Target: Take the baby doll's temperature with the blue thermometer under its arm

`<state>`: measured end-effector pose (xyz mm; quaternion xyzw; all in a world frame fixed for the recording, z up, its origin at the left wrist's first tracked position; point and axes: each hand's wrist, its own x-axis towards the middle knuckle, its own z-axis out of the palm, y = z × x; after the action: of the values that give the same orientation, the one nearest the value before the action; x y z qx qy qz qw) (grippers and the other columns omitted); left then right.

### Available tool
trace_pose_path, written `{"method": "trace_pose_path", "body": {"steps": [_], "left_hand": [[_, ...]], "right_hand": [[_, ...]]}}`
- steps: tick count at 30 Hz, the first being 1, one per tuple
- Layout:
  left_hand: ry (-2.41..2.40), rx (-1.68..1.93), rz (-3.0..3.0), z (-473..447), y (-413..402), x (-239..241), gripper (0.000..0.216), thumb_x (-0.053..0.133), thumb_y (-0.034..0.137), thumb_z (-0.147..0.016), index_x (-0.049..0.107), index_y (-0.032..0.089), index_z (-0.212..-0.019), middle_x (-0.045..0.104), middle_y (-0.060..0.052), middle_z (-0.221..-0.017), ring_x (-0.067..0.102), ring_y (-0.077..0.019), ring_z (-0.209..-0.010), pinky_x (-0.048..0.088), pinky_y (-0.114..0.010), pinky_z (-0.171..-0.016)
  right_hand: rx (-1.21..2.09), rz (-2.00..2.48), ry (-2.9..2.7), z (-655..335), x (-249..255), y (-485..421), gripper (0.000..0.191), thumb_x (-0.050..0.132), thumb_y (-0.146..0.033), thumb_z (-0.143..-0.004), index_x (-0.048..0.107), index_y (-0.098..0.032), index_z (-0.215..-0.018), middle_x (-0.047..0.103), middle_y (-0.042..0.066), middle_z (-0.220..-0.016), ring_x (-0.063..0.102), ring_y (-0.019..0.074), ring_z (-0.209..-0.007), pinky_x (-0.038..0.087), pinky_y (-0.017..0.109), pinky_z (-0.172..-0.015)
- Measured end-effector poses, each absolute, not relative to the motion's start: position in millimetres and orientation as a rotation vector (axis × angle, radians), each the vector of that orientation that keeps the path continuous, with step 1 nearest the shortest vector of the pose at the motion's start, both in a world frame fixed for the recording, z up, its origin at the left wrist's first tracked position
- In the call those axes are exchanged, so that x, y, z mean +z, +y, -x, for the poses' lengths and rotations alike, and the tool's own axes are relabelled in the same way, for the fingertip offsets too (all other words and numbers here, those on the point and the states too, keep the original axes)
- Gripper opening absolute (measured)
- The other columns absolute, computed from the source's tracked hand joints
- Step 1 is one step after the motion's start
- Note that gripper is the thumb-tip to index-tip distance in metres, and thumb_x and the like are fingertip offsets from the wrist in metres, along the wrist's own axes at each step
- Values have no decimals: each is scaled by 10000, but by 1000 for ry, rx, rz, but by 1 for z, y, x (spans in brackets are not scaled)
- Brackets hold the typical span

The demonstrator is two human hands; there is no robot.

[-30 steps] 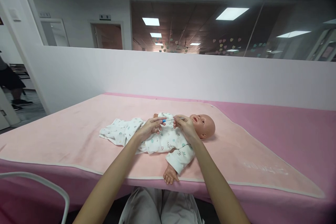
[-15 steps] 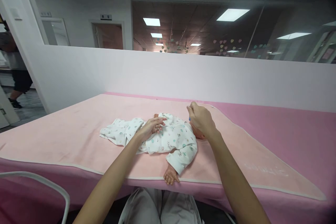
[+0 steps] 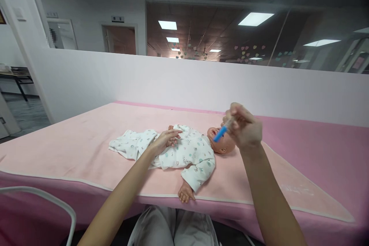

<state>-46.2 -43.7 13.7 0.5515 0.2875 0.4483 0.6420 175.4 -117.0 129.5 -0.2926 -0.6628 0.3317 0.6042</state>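
A baby doll [image 3: 188,153] in a white patterned outfit lies on its back on the pink mat, its head [image 3: 226,144] to the right and legs to the left. Across its torso rests my left hand [image 3: 166,141], fingers stretched out and holding nothing. My right hand [image 3: 245,125] is raised in front of and above the doll's head, closed around a small slender tool with a blue end [image 3: 220,133] and a clear part. Motion blurs that tool, so its exact kind is unclear. Its blue end points down and left, overlapping the doll's face in view.
The light pink mat [image 3: 95,138] covers a table with a darker pink cover [image 3: 323,150]. A white low wall [image 3: 184,80] with glass above stands behind. A white curved metal rail [image 3: 54,196] is at the lower left. A side table [image 3: 17,77] shows through the doorway.
My right hand has moved right and toward me from the doll's face, bringing the blue-ended tool into view. My left hand stays on the torso. A person at the far left has left the doorway.
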Motion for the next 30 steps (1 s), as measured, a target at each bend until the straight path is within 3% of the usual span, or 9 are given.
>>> {"method": "trace_pose_path", "body": {"steps": [2,7,12,17,21,24,30], "left_hand": [[653,1024,-1248,46,-44,14,317,593,280,-717,570,146,-1004,551,-42,-782,493,-53,-578,396,-156,-479],[656,1049,-1232,46,-42,12,309,597,263,-713,576,140,-996,559,-42,-770,491,-48,-564,394,-151,-477],[665,1039,-1235,46,-40,9,316,601,265,-709,578,136,-996,556,-44,-778,494,-50,-570,400,-148,-477],[665,1040,-1226,46,-42,12,306,588,263,-722,574,131,-997,568,-53,-783,491,-50,-567,394,-150,-485],[665,1033,-1236,46,-44,13,300,593,252,-716,573,131,-991,564,-46,-762,496,-54,-586,388,-149,-489],[670,1043,-1249,46,-44,12,303,595,264,-715,578,135,-988,558,-39,-755,490,-48,-580,387,-148,-492],[678,1021,-1271,46,-42,11,313,594,285,-715,575,144,-994,541,-27,-758,472,-41,-566,388,-150,-485]], "right_hand": [[760,709,-1562,-169,126,-118,304,311,-439,-804,435,-229,-624,272,-91,-379,212,65,-299,229,196,-337],[580,849,-1680,-153,108,-102,216,528,-330,-721,472,-192,-564,403,-66,-418,317,52,-366,266,178,-374],[601,706,-1472,-158,100,-97,269,301,-382,-831,451,-210,-689,343,-78,-400,238,71,-305,238,202,-324],[201,955,-1701,-169,72,-100,273,437,-394,-774,535,-184,-629,508,-24,-483,410,79,-440,382,192,-483],[-252,1057,-1544,-190,42,-121,206,450,-347,-793,559,-179,-745,621,41,-688,556,134,-598,431,235,-583],[-178,1161,-1451,-208,17,-139,220,449,-374,-797,556,-182,-796,619,39,-675,576,138,-578,444,230,-539],[-88,1556,-1470,-240,-33,-150,310,403,-408,-803,547,-204,-986,646,44,-818,600,163,-659,461,267,-613]]}}
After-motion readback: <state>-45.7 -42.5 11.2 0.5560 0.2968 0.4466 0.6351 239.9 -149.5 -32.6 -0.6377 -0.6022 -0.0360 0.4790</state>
